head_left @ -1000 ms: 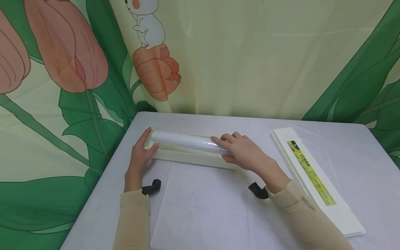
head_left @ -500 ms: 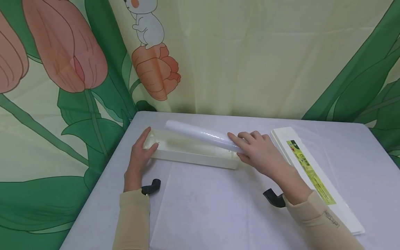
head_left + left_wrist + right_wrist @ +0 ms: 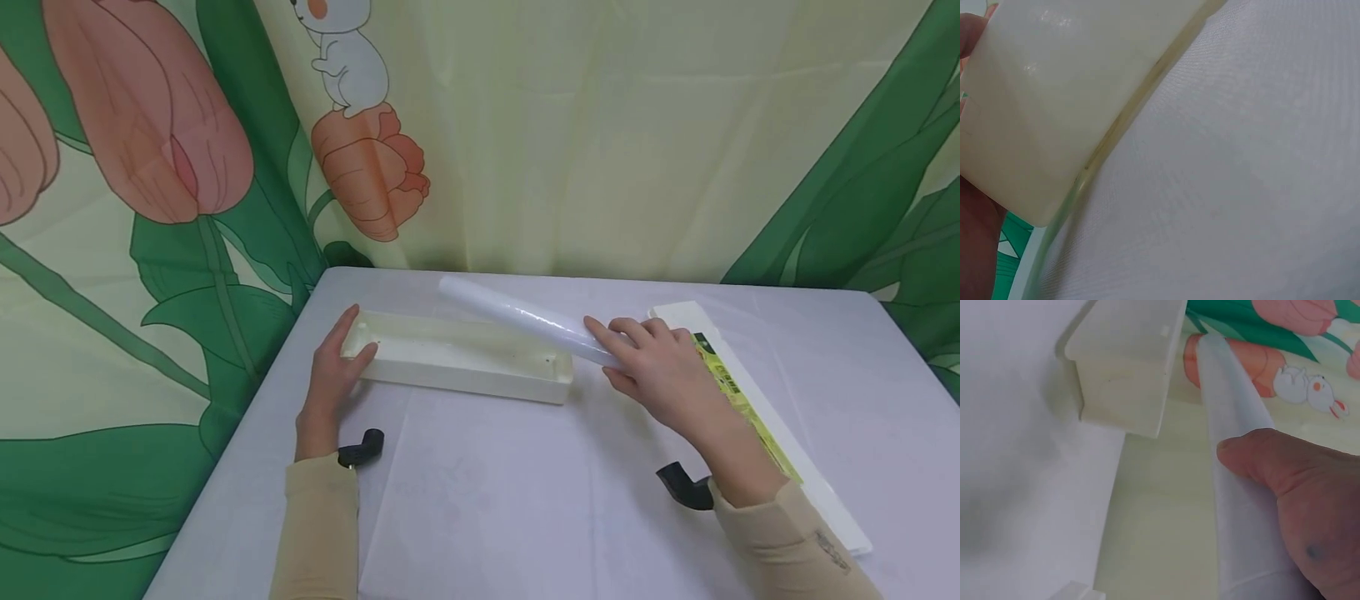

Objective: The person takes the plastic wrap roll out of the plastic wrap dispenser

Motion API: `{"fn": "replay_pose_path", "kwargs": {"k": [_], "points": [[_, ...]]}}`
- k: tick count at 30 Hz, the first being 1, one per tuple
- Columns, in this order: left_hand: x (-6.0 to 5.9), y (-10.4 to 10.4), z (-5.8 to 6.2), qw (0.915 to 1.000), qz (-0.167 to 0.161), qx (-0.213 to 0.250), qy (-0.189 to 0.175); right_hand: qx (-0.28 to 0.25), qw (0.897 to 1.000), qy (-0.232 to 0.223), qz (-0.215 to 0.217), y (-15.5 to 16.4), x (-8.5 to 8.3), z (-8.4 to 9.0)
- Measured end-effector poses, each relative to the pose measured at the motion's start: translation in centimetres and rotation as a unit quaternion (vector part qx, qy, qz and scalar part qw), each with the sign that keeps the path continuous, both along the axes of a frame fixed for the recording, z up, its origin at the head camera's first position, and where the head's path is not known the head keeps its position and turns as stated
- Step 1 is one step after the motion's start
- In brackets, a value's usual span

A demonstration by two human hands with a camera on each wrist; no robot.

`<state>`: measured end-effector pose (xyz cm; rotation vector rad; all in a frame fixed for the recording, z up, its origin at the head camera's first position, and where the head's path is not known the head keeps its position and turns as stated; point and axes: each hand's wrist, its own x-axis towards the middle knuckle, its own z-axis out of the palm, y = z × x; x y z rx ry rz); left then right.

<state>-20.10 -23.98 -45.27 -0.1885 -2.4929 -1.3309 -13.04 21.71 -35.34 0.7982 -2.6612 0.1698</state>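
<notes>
the roll (image 3: 525, 321) has lifted out of the tray (image 3: 457, 367), right hand (image 3: 660, 371) grasping it mid-frame; left hand (image 3: 333, 375) clasps the tray's left end; lid (image 3: 787, 458) lies at right on the counter (image 3: 510, 500).

A staged tabletop set, not a lived-in room.

A table (image 3: 525, 517) under a plain pale cloth stands against a hung fabric backdrop (image 3: 600, 150) printed with large tulips (image 3: 157, 125), green leaves and a cartoon rabbit (image 3: 341, 50); the cloth hides whatever room lies behind.
</notes>
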Motion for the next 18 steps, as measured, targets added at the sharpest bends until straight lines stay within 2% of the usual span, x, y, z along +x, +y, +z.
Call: {"fn": "replay_pose_path", "kwargs": {"k": [10, 18], "points": [[-0.1, -0.2, -0.2, 0.9999, -0.005, 0.0, 0.012, -0.026, 0.998, 0.044, -0.03, 3.2, 1.8, -1.1], [0.1, -0.2, 0.0, 1.0, -0.004, 0.0, 0.008, -0.031, 0.996, 0.027, -0.08, 6.0, 3.7, -1.5]]}}
